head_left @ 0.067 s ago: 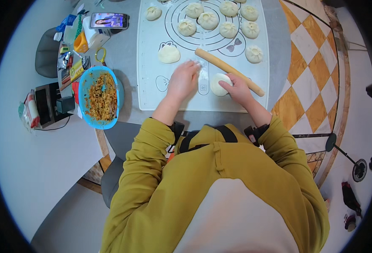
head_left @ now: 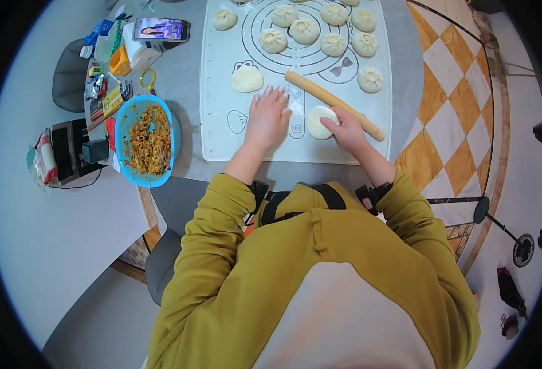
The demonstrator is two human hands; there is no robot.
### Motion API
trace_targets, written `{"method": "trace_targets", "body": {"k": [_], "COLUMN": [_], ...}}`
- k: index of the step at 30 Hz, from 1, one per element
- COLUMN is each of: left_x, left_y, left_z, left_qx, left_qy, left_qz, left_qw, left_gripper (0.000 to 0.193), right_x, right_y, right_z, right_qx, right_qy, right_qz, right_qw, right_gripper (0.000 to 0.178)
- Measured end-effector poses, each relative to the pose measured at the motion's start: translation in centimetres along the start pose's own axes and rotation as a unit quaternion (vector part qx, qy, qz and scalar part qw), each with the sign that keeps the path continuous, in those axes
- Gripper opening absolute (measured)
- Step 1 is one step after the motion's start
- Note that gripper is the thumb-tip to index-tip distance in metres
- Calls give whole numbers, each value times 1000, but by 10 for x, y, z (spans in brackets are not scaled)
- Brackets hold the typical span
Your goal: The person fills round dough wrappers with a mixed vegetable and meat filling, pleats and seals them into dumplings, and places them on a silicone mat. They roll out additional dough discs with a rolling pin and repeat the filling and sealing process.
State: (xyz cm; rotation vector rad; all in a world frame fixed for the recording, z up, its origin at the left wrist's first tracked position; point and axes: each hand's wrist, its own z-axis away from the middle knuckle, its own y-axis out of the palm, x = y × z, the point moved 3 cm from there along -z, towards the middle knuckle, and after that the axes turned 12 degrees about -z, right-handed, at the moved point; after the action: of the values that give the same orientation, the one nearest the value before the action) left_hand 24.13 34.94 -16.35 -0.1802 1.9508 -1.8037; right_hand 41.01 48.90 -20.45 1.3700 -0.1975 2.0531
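My left hand (head_left: 267, 122) lies palm down over the white mat with its fingers spread and nothing in them. Just beyond its fingertips is a flat dough round (head_left: 247, 79). On the right, my right hand (head_left: 348, 130) pinches the edge of another piece, a round dough wrapper (head_left: 319, 122), with the thumb on top; the fingers underneath are partly hidden. A wooden rolling pin (head_left: 329, 101) lies slantwise on the mat, passing behind my right hand. Several pleated buns (head_left: 304, 31) sit at the far part of the mat.
The printed mat (head_left: 219, 144) covers the middle of the grey table (head_left: 188, 117). At left stands a blue basin (head_left: 121, 132) of chopped filling. Behind it are yellow scissors (head_left: 147, 80), a phone (head_left: 160, 29) and assorted packets. A grey chair (head_left: 182, 203) stands near my left side.
My left hand has uncurled, its fingers now stretched out and spread, and it has shifted slightly left. The right hand keeps hold of the dough wrapper in nearly the same place.
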Motion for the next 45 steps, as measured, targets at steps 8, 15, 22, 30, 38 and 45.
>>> {"method": "trace_targets", "body": {"k": [8,15,22,30,38,45], "left_x": [24,2,-31,-23,-36,12], "left_y": [11,-2,27,8,16,4], "left_z": [40,23,-6,-19,9,-4], "left_qx": [-21,-71,11,27,20,194], "left_qy": [-136,-29,24,-30,74,42], "left_qz": [243,-16,-123,61,-169,-38], "left_qw": [960,997,992,997,983,979], "left_gripper": [46,52,87,79,66,55], "right_x": [27,54,31,27,32,56], "right_y": [53,17,-20,-35,-51,-70], "right_z": [-3,32,35,38,57,85], "right_qx": [41,-81,-138,-155,-144,-85], "right_qy": [-15,-343,-276,-238,-242,-291], "right_qz": [9,455,523,443,372,334], "right_qw": [999,817,794,850,885,892], "right_gripper": [35,40,47,42,41,39]}}
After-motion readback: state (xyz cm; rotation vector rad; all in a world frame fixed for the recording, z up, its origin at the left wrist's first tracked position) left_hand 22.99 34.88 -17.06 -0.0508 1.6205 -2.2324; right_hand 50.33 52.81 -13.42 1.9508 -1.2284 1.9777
